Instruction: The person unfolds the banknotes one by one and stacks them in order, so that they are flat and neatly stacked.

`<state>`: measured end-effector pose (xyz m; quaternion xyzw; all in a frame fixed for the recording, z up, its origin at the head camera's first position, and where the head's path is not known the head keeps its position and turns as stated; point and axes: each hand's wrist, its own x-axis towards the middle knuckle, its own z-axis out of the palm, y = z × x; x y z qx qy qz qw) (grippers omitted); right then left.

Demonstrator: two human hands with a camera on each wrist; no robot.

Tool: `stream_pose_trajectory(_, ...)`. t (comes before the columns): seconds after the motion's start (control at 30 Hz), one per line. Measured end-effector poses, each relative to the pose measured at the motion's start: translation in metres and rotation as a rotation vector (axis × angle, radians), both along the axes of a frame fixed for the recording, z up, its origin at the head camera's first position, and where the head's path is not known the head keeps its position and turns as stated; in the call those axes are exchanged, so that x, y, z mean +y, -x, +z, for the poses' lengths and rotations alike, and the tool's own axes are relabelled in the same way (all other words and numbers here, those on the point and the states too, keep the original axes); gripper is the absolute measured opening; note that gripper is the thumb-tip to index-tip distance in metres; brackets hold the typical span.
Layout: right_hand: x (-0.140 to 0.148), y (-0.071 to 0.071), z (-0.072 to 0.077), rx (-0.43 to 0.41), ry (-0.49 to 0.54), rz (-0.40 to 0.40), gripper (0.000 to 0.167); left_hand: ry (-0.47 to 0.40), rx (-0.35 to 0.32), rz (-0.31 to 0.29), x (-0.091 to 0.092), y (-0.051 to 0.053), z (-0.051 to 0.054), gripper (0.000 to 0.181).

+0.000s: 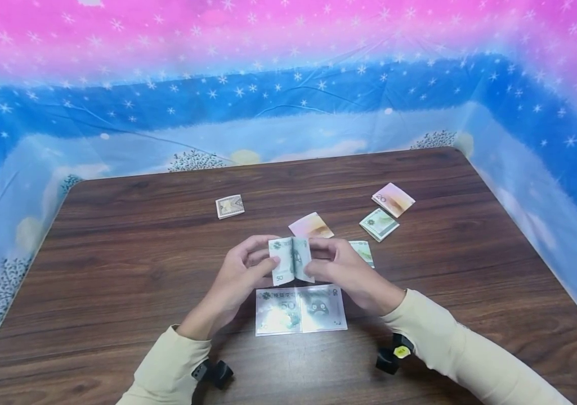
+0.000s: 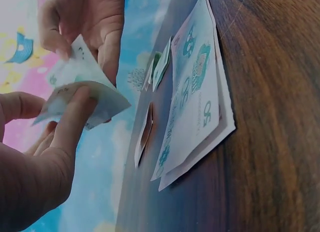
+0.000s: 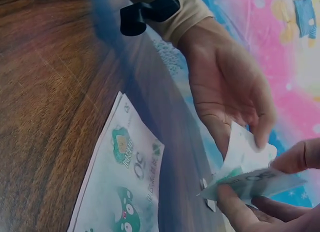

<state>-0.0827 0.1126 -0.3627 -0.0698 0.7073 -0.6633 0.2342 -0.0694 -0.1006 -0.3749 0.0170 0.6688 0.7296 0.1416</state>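
Note:
Above the table, both hands hold a green 50 play banknote [image 1: 281, 261] with a crease down its middle. My left hand [image 1: 237, 275] pinches its left side, thumb on the face towards me. The other side is pinched by my right hand [image 1: 354, 273]. In the right wrist view the banknote [image 3: 250, 184] is bent into a V between the two hands. Just below them, unfolded 50 banknotes [image 1: 278, 323] lie on the table, one upon another, with a crease across the middle. The left wrist view shows their edges [image 2: 225, 124] slightly apart.
Beyond the hands lie a pink-orange folded note [image 1: 311, 225] and a green note [image 1: 363, 253] partly hidden by the right hand. Farther right are a folded green note [image 1: 379, 224] and a folded 20 note [image 1: 393, 199]. A brownish folded note [image 1: 229, 206] lies back left on the wooden table [image 1: 116, 270].

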Motion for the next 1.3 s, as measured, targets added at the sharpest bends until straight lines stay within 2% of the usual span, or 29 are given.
stream_pose_trajectory(0.17, 0.006, 0.0, 0.003, -0.016, -0.04, -0.072, 0.044, 0.018, -0.005, 0.089, -0.002, -0.002, 0.003, 0.037)
stream_pose_trajectory(0.3, 0.01, 0.001, 0.003, 0.01, -0.072, -0.112, 0.037, 0.036, -0.009, 0.131, -0.004, -0.004, 0.005, 0.036)
stream_pose_trajectory(0.47, 0.014, 0.002, -0.001, 0.026, -0.056, -0.14, 0.035, 0.059, -0.018, 0.149, -0.007, -0.006, 0.005, 0.035)
stream_pose_trajectory(0.73, 0.016, 0.003, -0.007, -0.071, 0.029, -0.148, 0.039, 0.071, -0.083, 0.155, -0.012, -0.007, 0.003, 0.032)
stream_pose_trajectory(0.87, 0.018, 0.003, -0.009, -0.087, -0.011, -0.139, 0.039, 0.068, -0.1, 0.159, -0.014, -0.008, 0.001, 0.032)
stream_pose_trajectory(0.97, 0.023, 0.004, -0.008, -0.064, -0.051, -0.13, 0.039, 0.096, -0.081, 0.155, -0.016, -0.009, 0.001, 0.033)
stream_pose_trajectory(1.07, 0.029, 0.004, -0.006, -0.012, -0.094, -0.124, 0.036, 0.165, -0.045, 0.137, -0.02, -0.011, 0.003, 0.033)
stream_pose_trajectory(1.17, 0.033, 0.004, -0.005, 0.059, -0.15, -0.107, 0.036, 0.257, 0.003, 0.096, -0.023, -0.013, 0.004, 0.033)
stream_pose_trajectory(1.3, 0.038, 0.002, -0.007, 0.193, -0.237, -0.054, 0.037, 0.377, 0.092, 0.017, -0.026, -0.016, 0.004, 0.033)
